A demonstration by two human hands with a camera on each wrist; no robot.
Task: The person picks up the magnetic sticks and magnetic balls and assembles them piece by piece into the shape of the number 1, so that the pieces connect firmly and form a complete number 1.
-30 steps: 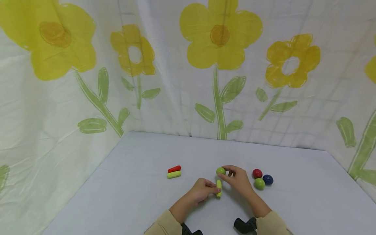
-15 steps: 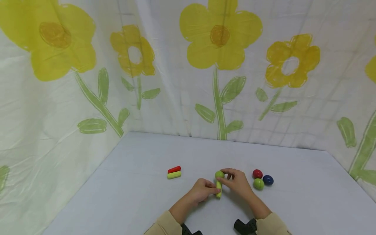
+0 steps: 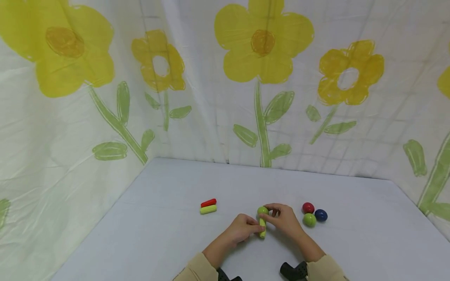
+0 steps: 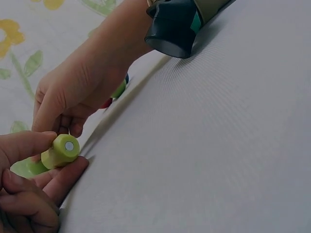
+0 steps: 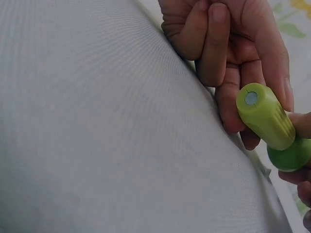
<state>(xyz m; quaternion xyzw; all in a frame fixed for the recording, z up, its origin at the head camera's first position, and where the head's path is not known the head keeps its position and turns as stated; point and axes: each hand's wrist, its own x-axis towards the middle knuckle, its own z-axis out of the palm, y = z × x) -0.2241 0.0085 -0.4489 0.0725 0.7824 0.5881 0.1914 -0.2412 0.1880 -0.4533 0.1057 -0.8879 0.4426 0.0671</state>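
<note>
My left hand (image 3: 241, 228) pinches a yellow-green rod (image 3: 262, 233) between thumb and fingers, low over the white table. A pale round disc, like a magnet, shows in the rod's near end (image 5: 250, 98). At its far end sits a green ball (image 3: 262, 210), which the thumb and fingers of my right hand (image 3: 284, 218) grip from the right. In the right wrist view the ball (image 5: 290, 156) meets the rod's end, the two lined up. The left wrist view shows the rod (image 4: 60, 151) nearly end-on, the ball partly hidden behind it.
Left of the hands lie a red rod (image 3: 208, 202) and a second yellow-green rod (image 3: 208, 209), side by side. To the right a red ball (image 3: 308, 207), a blue ball (image 3: 321, 215) and another green ball (image 3: 309, 220) are grouped. A flowered curtain (image 3: 200, 117) hangs behind the table.
My right hand has brought the green ball toward me, closing the gap to the rod's far end. The left hand has stayed almost still, keeping its pinch on the rod.
</note>
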